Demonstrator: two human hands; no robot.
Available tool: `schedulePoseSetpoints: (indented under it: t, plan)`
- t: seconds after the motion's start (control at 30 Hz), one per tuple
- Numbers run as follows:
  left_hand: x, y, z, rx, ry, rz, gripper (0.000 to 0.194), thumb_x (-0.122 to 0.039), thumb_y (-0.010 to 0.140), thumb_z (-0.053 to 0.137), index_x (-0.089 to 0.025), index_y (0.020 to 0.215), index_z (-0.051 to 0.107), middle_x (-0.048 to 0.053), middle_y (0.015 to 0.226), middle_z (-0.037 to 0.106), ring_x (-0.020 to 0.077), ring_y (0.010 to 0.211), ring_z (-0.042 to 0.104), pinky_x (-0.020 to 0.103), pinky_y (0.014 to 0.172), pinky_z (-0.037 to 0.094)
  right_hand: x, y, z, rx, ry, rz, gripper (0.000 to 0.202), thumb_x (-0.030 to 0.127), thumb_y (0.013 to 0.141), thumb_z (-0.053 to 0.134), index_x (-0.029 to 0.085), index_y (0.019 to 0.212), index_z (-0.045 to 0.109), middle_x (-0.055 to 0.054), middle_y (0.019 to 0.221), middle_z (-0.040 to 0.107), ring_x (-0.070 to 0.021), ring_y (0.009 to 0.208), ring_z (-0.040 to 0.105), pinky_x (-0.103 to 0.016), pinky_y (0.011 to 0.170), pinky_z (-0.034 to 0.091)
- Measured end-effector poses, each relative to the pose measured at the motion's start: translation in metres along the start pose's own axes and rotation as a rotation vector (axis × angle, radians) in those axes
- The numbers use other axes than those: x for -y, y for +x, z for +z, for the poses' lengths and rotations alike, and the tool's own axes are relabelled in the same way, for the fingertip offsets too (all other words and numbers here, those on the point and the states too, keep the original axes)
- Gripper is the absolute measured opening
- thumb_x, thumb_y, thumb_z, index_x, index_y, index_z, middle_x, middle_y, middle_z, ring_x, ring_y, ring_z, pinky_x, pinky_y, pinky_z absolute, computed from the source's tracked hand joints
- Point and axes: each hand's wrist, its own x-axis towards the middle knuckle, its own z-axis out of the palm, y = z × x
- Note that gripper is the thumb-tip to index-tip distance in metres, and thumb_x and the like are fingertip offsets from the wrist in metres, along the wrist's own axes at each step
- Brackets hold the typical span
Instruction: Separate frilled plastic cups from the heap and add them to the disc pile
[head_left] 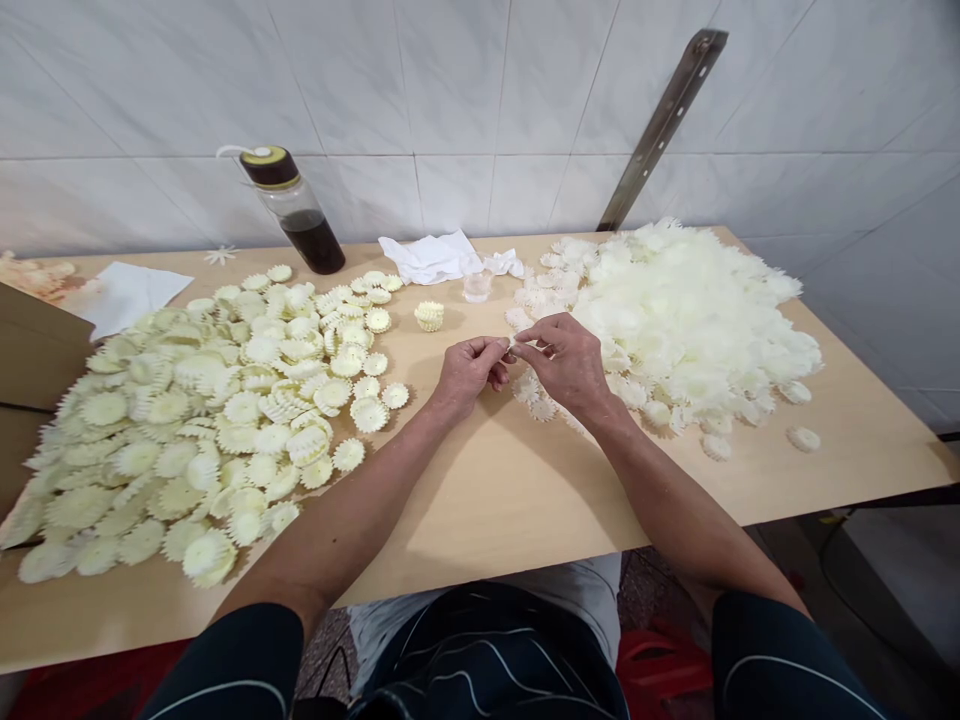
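Near the middle of the table my left hand and my right hand meet fingertip to fingertip. Both are closed in a pinch. A tiny pale bit shows between the fingertips, too small and hidden to name. Just behind my left hand stands a short stack of cream scalloped discs. Thin translucent white flower-shaped pieces lie under and beside my right hand, at the edge of a big heap of such pieces. A small clear cup is behind the hands.
To the left spreads a large pile of cream scalloped discs. A bottle of dark liquid stands at the back, with crumpled white tissue right of it. A metal bar leans on the tiled wall. A cardboard box borders the left.
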Motion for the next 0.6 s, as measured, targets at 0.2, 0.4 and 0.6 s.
schedulePoseSetpoints:
  t: [0.2, 0.4, 0.6]
  plan:
    - [0.0001, 0.0007, 0.0006, -0.036, 0.023, 0.024, 0.044, -0.057, 0.08, 0.086, -0.014, 0.075, 0.075, 0.005, 0.067, 0.071, 0.0093, 0.048, 0.057, 0.022, 0.046, 0.046, 0.005, 0.001, -0.0008, 0.003, 0.023, 0.032, 0.008, 0.032, 0.094, 0.08, 0.026, 0.091, 0.085, -0.006, 0.093, 0.075, -0.0217, 0.088, 0.071, -0.034, 0.071, 0.059]
    - [0.0, 0.0005, 0.0003, -0.011, -0.005, 0.043, 0.049, -0.061, 0.08, 0.088, -0.014, 0.078, 0.075, 0.004, 0.071, 0.072, 0.0088, 0.05, 0.058, 0.022, 0.046, 0.047, 0.007, 0.0012, 0.001, -0.03, 0.037, 0.071, 0.01, 0.031, 0.094, 0.077, 0.024, 0.09, 0.083, -0.006, 0.096, 0.078, -0.0196, 0.084, 0.07, -0.034, 0.073, 0.059]
    - [0.0018, 0.0002, 0.0, 0.012, -0.063, 0.031, 0.053, -0.064, 0.075, 0.091, -0.014, 0.082, 0.076, 0.006, 0.081, 0.075, 0.0091, 0.052, 0.061, 0.022, 0.045, 0.047, 0.0039, 0.0012, 0.0023, 0.014, 0.03, 0.123, 0.014, 0.032, 0.09, 0.078, 0.022, 0.1, 0.081, -0.008, 0.104, 0.079, -0.0195, 0.081, 0.069, -0.034, 0.072, 0.059]
